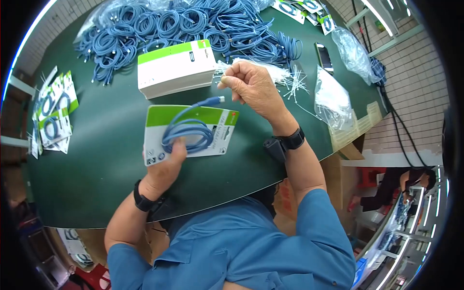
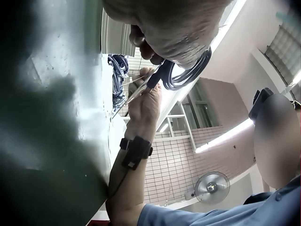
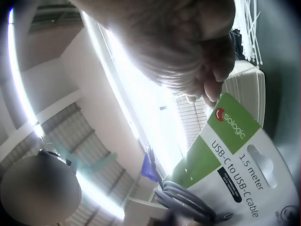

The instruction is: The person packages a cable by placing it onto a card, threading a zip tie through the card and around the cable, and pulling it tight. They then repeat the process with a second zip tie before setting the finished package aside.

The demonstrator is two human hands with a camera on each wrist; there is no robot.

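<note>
Head view: left hand [image 1: 166,166] grips card's [image 1: 223,137] lower edge, seemingly.

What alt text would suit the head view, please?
A left hand holds a green-and-white card with a coiled blue cable; the right hand hovers nearby. Beyond, a white box and many blue cables lie on a green table.

From the held card [image 1: 157,130], bare green tabletop [image 1: 104,125] left a passage toward nine o'clock up to the packaged cables [image 1: 63,94], while the white box [image 1: 176,72] blocked twelve and the right hand [image 1: 256,92] obstructed two.
</note>
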